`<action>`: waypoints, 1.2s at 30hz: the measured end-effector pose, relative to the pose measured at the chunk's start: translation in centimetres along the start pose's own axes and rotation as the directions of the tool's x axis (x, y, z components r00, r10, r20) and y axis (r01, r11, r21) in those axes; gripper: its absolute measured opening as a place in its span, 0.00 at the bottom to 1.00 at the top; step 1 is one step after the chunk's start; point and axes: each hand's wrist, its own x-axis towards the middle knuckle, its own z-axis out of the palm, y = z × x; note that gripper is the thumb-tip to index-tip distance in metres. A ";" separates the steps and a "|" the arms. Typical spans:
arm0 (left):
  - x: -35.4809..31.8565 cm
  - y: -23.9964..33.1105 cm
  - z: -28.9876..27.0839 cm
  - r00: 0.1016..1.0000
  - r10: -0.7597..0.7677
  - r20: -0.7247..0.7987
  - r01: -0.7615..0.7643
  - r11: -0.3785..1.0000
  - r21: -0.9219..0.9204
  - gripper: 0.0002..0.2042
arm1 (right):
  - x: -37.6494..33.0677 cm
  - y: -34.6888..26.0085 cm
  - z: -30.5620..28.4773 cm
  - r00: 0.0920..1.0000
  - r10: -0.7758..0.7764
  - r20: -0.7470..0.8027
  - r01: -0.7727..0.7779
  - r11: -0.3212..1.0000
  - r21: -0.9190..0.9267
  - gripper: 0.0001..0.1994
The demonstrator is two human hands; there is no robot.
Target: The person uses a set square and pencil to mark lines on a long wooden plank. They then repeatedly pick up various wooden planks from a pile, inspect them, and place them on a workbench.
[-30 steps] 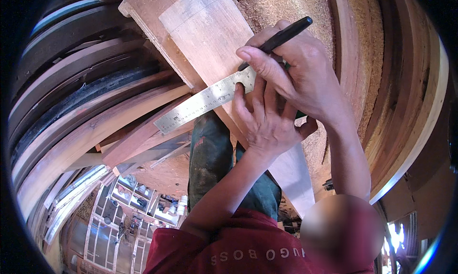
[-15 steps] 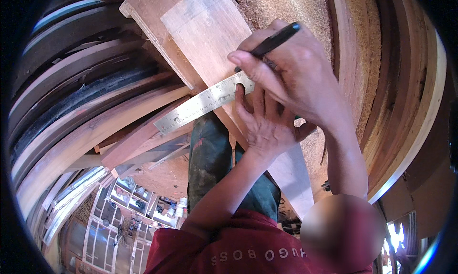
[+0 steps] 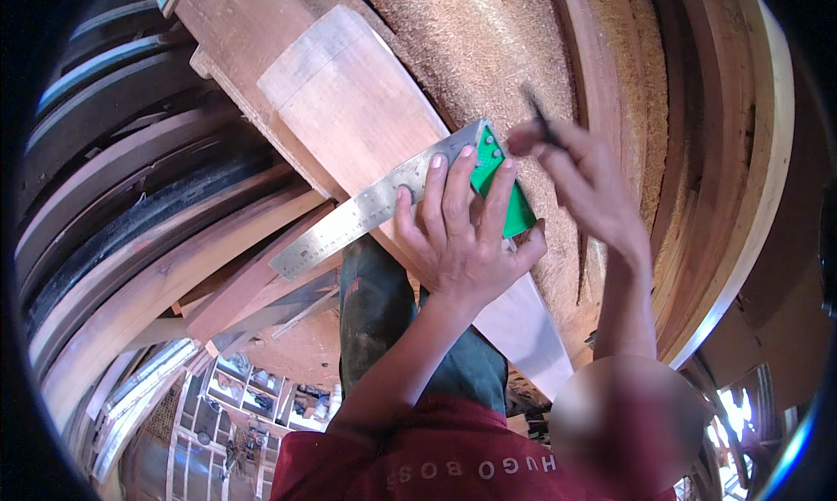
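A pale wooden board point(image 3: 349, 100) lies slantwise in front of me, with a faint line across its far end. Across it rests a try square point(image 3: 336, 227), its metal blade reaching past the board's left edge and its green stock point(image 3: 520, 210) along the right edge. My left hand point(image 3: 462, 248) presses the blade down with spread fingers, the thumb against the stock. Just right of the stock, my right hand point(image 3: 593, 183) grips a dark pen point(image 3: 538, 113), blurred by motion. The pen's tip cannot be made out.
Under the board is a wider wooden plank point(image 3: 235, 21). Sawdust point(image 3: 488, 47) is heaped to its right, beside curved timber point(image 3: 724, 152). Several long timbers point(image 3: 174, 257) are stacked at left. My trousered leg point(image 3: 379, 318) is below the board, near a shelf unit point(image 3: 248, 388).
My right hand has moved off the blade to the right, pen still in it, uncovering the green stock. The square and left hand appear a little lower and further left in view.
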 end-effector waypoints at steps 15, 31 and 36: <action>0.3 -0.4 0.1 0.999 0.015 0.049 -0.016 0.999 0.033 0.43 | -0.3 -1.1 2.2 0.980 0.171 0.107 -0.192 0.952 0.240 0.11; 0.3 -0.2 0.4 1.000 0.002 0.018 -0.002 1.000 -0.012 0.39 | -0.4 -0.8 2.4 0.984 0.158 0.077 -0.171 0.963 0.208 0.12; 0.3 -0.3 0.4 0.999 0.011 0.042 -0.010 1.000 -0.021 0.44 | -0.5 -1.0 2.6 0.985 0.164 0.057 -0.173 0.957 0.232 0.13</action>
